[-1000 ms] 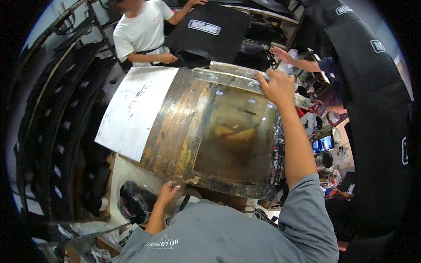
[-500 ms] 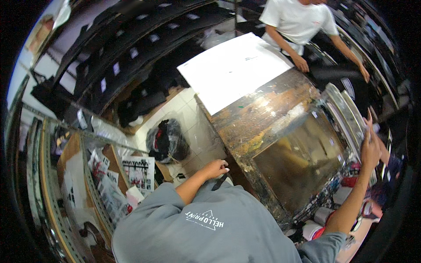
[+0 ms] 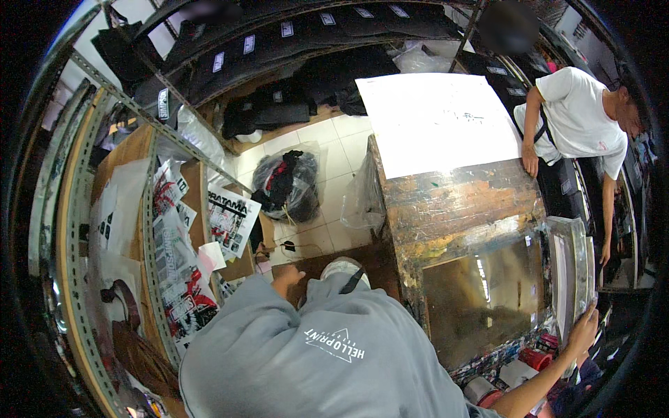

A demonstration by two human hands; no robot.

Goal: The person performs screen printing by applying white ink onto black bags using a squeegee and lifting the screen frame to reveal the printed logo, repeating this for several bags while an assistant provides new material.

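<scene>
My right hand [image 3: 584, 333] is closed on the near end of a flat, pale-edged frame, one of several frames [image 3: 568, 261] standing on edge along the table's right side. It looks like a printing screen, and its face is mostly turned away. My left hand [image 3: 287, 279] hangs low beside my body, over the brown floor, partly covered by the grey sleeve; its fingers are too small to read. Between my hands stands a paint-stained wooden table [image 3: 460, 205] with a glossy glass-like panel [image 3: 481, 296] set into its near half.
A large white sheet [image 3: 439, 125] covers the table's far end. Beyond it at right, a person in a white shirt [image 3: 582, 115] leans over dark stacks. Paint tubs [image 3: 536, 359] crowd the near right. A plastic bag [image 3: 287, 188] sits on tiles; a shelf of prints [image 3: 178, 244] stands left.
My view has turned right, so the table appears more upright. My right hand has gone from lying along the frames to their near end. My left hand has dropped closer to my body.
</scene>
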